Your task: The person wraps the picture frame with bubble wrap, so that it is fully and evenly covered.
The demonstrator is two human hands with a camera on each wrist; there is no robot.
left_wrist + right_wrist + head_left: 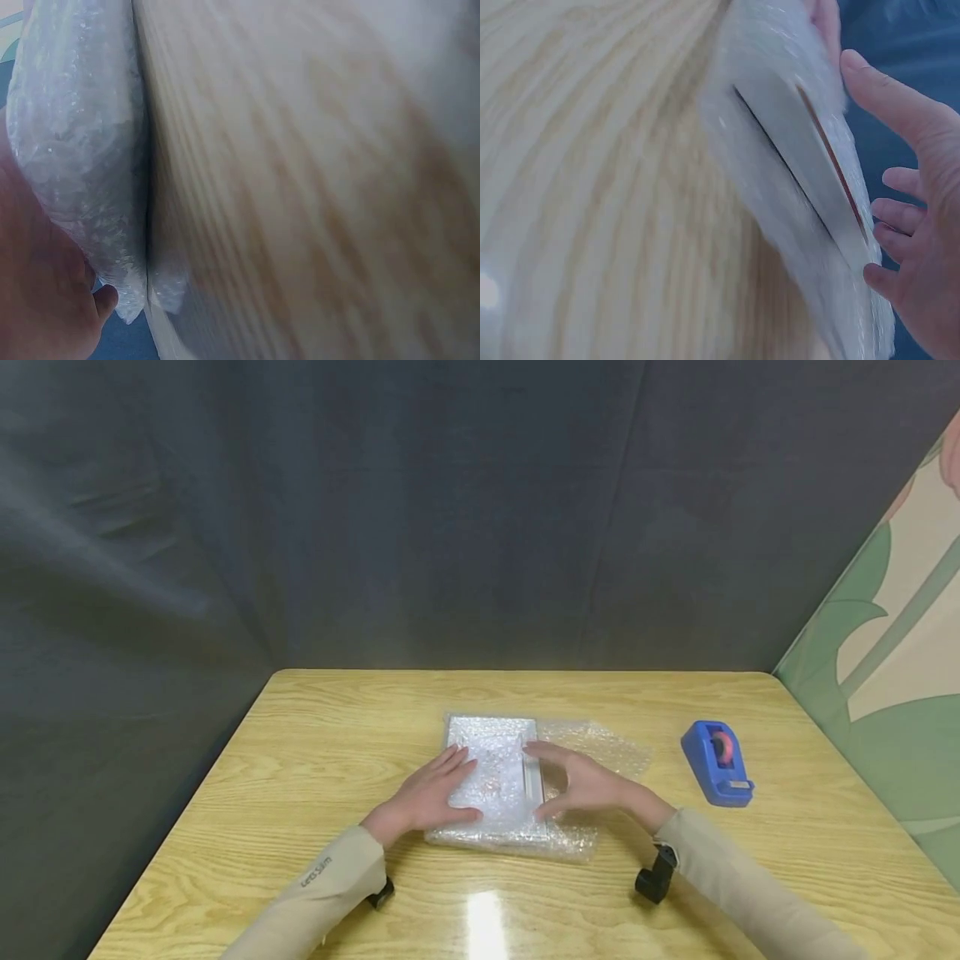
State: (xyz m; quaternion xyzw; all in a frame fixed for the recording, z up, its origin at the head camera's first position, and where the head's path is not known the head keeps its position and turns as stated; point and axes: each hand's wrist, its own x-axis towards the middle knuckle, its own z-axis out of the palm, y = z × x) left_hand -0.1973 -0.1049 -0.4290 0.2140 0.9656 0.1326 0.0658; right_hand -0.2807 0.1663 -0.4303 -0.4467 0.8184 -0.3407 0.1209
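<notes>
Partially, bubble wrap [603, 750] obscures the frame [495, 774]; your left grip [430, 797] rests spread on top; your right grip [590, 779] stands spread at its right edge, contact indistinct.

Dark drapes [480, 527] screen this wooden table [337, 727], a makeshift workspace.

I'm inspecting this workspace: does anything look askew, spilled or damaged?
The loose bubble wrap looks askew: it spreads unevenly past the right side of the frame, leaving that edge uncovered. No spill or damage shows.
</notes>
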